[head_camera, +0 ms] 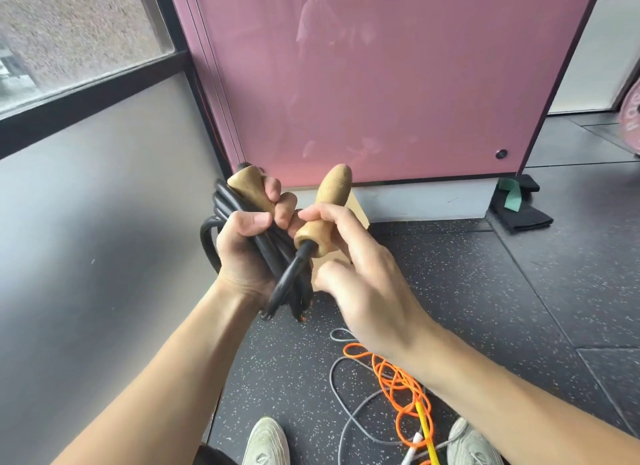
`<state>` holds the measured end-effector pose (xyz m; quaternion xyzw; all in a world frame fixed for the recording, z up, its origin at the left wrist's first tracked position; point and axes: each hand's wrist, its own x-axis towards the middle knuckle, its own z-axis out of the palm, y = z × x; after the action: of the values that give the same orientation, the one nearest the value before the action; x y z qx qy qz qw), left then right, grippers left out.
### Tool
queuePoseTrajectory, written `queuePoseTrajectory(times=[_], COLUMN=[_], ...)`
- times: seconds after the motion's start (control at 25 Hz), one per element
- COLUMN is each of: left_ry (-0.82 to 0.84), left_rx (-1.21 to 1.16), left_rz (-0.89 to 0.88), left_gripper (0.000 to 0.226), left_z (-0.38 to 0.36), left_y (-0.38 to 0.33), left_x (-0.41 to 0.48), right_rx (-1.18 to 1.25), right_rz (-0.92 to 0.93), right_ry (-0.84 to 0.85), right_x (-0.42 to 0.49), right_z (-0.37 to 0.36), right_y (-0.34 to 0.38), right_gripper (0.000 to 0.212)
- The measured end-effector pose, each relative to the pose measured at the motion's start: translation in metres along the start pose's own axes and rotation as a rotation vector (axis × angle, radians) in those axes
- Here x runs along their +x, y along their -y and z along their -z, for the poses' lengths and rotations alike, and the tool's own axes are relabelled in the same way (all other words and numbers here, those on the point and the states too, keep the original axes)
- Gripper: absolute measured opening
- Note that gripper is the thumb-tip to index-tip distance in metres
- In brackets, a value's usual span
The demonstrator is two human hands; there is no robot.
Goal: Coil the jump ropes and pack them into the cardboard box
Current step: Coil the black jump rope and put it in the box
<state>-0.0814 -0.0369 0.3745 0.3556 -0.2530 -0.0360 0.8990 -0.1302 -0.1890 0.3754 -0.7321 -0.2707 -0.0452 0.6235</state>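
Left hand (242, 257) grips coiled black rope (287, 277) — right hand (367, 277) pinches wooden handle (323, 205).

the left forearm (149, 378) and right forearm (512, 399) are reaching up from 6 o'clock, converging near centre. the left hand (242, 250) is curling its fingers round a coiled black jump rope (227, 201) and one wooden handle (244, 184). the right hand (360, 274), at its 3 o'clock, is pinching the second wooden handle (329, 201).
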Motion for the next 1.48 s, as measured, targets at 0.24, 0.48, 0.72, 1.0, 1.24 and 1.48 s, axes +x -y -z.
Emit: queuePoseTrajectory(times=[0.24, 0.48, 0.72, 1.0, 1.24, 1.48], left_ry=[-0.074, -0.262, -0.231, -0.180, -0.477, -0.570], left_rx=[0.187, 0.197, 0.403, 0.067, 0.064, 0.250], left_rz=[-0.089, -0.125, 0.025, 0.101, 0.206, 0.427], left_gripper=[0.047, 0.022, 0.038, 0.051, 0.050, 0.075], left_z=[-0.017, -0.031, -0.034, -0.031, -0.045, -0.023], left_y=[0.024, 0.035, 0.040, 0.048, 0.043, 0.008], left_x=[-0.005, -0.011, -0.006, -0.003, -0.005, -0.012], right_rx=[0.702, 0.953, 0.985, 0.895, 0.530, -0.080], right_rz=[-0.530, -0.864, -0.779, -0.456, -0.272, 0.178], right_ry=[-0.298, 0.086, -0.201, -0.452, -0.651, -0.456], right_x=[0.003, 0.005, 0.007, 0.019, 0.019, 0.027], right_z=[-0.031, -0.011, -0.010, 0.001, 0.003, 0.038], right_y=[-0.007, -0.011, -0.022, -0.039, -0.047, -0.067], right_gripper=[0.057, 0.062, 0.040, 0.028, 0.035, 0.038])
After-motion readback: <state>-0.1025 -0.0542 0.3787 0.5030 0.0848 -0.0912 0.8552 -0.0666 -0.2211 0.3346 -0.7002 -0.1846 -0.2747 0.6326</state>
